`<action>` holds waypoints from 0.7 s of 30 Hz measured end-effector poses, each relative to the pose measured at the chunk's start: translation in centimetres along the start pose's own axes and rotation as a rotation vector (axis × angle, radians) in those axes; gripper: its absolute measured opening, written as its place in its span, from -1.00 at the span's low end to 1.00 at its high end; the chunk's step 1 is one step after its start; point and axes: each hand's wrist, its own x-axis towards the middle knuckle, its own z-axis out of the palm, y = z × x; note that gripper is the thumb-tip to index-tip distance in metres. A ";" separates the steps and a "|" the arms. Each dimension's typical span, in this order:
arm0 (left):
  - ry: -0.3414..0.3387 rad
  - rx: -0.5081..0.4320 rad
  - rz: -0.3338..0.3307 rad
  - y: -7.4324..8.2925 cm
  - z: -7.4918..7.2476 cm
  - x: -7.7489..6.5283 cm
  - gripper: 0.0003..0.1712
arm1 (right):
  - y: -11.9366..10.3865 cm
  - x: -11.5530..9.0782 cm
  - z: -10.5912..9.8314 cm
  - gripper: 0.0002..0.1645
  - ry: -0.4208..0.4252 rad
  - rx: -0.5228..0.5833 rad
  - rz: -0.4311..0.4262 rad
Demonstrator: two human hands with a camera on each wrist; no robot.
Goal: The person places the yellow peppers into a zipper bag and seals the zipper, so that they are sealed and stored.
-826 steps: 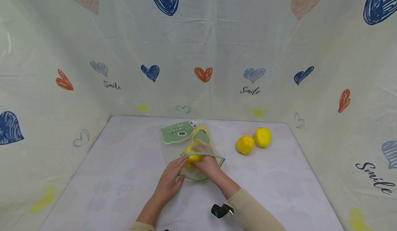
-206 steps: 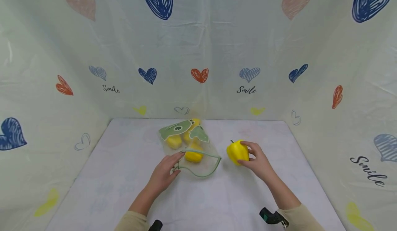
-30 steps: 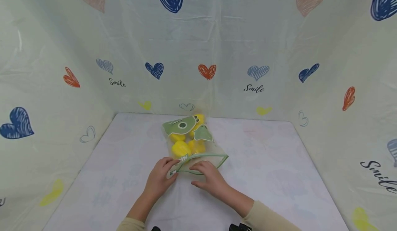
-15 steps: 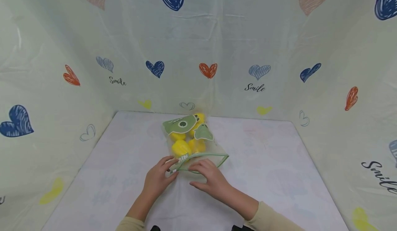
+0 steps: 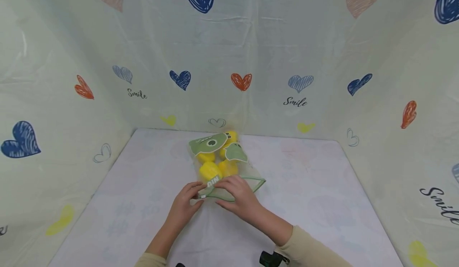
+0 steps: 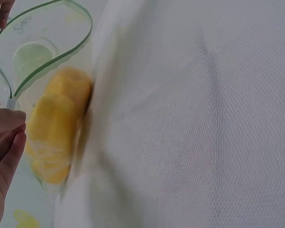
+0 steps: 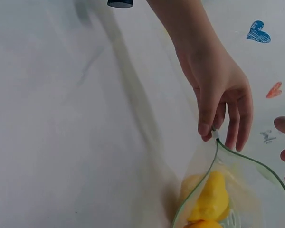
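A clear zip bag [image 5: 249,171] with green cartoon prints lies on the table, mouth toward me. Inside it are several yellow bell peppers [image 5: 210,171]. At the mouth's left corner my left hand [image 5: 182,206] pinches the white zip slider [image 7: 215,134] between thumb and fingertips. My right hand [image 5: 241,197] is over the mouth, thumb apart from the fingers, fingertips right at the green-edged rim [image 5: 258,185]. In the left wrist view the green rim [image 6: 91,23] gapes in a wide loop, and peppers [image 6: 54,118] show through the plastic.
A white cloth covers the table [image 5: 308,203]. Behind it and on both sides hangs a pale curtain [image 5: 265,52] printed with hearts. A black wrist camera [image 5: 270,259] sits by the right sleeve [image 5: 308,247].
Two peppers lay on the table at first; later my right hand held one beside the bag. Now the table peppers are inside. In the last half second my right hand shifted slightly up over the mouth.
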 end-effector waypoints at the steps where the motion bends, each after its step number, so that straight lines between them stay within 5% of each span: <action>1: 0.006 0.005 0.007 -0.1 0.0 0.0 -0.40 | 0.0 0.1 0.2 -0.53 0.011 -0.011 0.000; 8: 0.058 0.076 0.019 0.0 -0.2 -0.2 -0.50 | 0.0 0.5 1.3 -0.58 0.060 -0.102 0.000; 21: 0.089 0.174 0.063 -0.4 -0.7 -0.2 -0.63 | -0.1 1.1 3.2 -0.72 -0.074 -0.102 0.118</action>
